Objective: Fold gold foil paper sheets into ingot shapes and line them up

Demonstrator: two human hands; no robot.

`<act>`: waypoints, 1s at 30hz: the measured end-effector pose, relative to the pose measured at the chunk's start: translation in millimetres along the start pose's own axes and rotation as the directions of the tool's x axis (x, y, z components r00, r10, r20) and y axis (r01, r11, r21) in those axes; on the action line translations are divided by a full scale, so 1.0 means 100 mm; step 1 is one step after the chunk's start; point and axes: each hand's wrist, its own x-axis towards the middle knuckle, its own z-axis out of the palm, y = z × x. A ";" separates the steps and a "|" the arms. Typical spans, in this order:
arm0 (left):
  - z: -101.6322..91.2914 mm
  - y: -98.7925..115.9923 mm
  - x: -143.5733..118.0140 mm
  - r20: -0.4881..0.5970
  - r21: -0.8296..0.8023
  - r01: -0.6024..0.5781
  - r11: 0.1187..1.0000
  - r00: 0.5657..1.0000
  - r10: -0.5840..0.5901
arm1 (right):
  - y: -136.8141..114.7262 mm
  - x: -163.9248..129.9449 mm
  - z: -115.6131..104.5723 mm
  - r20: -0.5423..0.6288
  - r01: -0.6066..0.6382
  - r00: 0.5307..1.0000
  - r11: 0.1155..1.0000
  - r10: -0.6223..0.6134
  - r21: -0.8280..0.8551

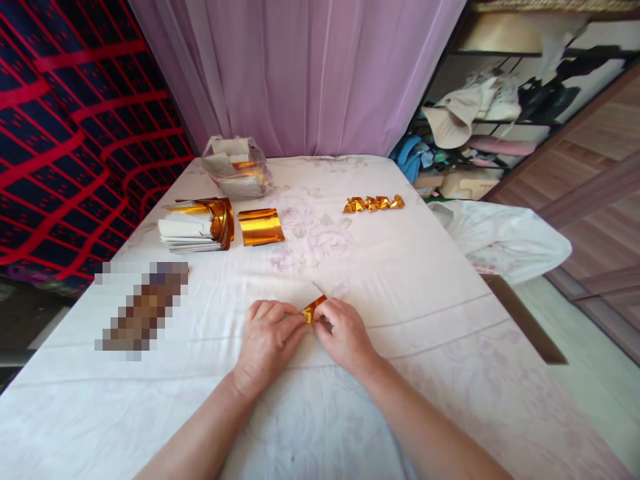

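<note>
Close in front of me, a small strip of gold foil paper [317, 305] is pinched between both hands just over the tablecloth. My left hand [273, 333] is closed on its left end, and my right hand [344, 331] has thumb and fingers on its right end. The foil looks rolled or folded; fingers cover much of it. Farther off lie a flat stack of gold foil sheets [261, 227] and, beside it, a thick bundle of white-backed foil sheets [193, 230]. Several folded gold foil pieces [373, 203] sit in a row at the far right.
A clear plastic bag of paper sheets [237, 167] stands at the back left. A pixelated patch [145, 310] covers something on the left. Beyond the table's right edge are a white bag [510, 240] and shelves with a cap [450, 117]. A purple curtain [310, 73] hangs behind.
</note>
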 end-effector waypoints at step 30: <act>0.00 -0.02 0.01 -0.001 0.142 -0.041 0.989 0.999 0.042 | 0.34 0.01 -0.20 0.085 0.224 0.972 0.973 -0.219 -0.053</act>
